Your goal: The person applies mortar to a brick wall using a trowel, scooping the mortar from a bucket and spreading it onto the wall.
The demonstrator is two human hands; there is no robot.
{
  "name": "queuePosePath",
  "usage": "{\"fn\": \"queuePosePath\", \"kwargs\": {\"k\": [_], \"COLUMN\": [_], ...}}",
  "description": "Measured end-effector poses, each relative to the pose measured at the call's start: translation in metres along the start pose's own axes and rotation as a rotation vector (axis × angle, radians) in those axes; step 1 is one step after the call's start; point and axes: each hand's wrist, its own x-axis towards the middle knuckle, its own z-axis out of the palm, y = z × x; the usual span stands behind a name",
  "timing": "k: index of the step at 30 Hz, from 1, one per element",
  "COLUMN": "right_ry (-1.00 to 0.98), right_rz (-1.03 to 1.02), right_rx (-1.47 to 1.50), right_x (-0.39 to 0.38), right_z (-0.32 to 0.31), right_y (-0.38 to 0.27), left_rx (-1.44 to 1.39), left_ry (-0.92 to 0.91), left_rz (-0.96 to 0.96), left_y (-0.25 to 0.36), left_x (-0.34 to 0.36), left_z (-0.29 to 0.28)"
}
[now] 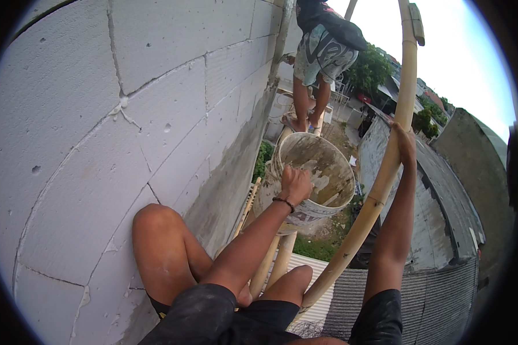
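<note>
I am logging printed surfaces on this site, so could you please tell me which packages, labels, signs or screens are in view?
Bucket: a round, mortar-smeared pale bucket on the bamboo scaffold, gripped at its rim by the left hand; a dark printed label runs along its lower outer wall.
No signs, screens or other packages are visible.

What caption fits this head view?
Left hand grips mortar-stained white plastic bucket, right hand holds curved bamboo pole, beside grey block wall.

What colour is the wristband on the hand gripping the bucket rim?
Black, a thin band on the left hand's wrist, clearest in the head view.
</note>
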Motion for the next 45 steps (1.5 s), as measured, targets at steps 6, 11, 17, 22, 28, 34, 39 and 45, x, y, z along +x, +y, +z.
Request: {"fn": "queuePosePath", "kwargs": {"k": [6, 11, 17, 22, 28, 34, 39, 45], "right_ry": [-0.023, -0.042, -0.029, -0.018, -0.014, -0.016, -0.024, -0.057], "right_rz": [-0.007, -0.018, -0.012, -0.002, -0.009, -0.004, 0.013, 0.0], "right_rx": [0.021, 0.039, 0.014, -0.009, 0.025, 0.017, 0.014, 0.026], "right_x": [0.001, 0.001, 0.003, 0.004, 0.003, 0.005, 0.004, 0.001], "right_z": [-0.001, -0.003, 0.002, -0.003, 0.0, -0.002, -0.002, -0.002], "right_y": [0.001, 0.003, 0.001, 0.004, 0.003, 0.003, 0.003, -0.004], "left_rx": [-0.006, -0.013, 0.03, 0.036, 0.006, 0.015, 0.032, 0.043], "left_ry": [-0.003, -0.028, 0.081, 0.05, 0.044, 0.036, 0.034, 0.023], "left_rz": [-0.01, -0.016, 0.003, 0.007, -0.012, -0.002, -0.002, -0.001], "left_y": [-0.001, 0.0, -0.007, -0.002, -0.005, -0.003, -0.003, -0.005], "left_x": [-0.003, -0.001, 0.0, -0.001, 0.0, 0.0, -0.001, -0.003], "left_z": [-0.001, 0.001, 0.013, 0.008, 0.008, 0.007, 0.005, 0.003]}}
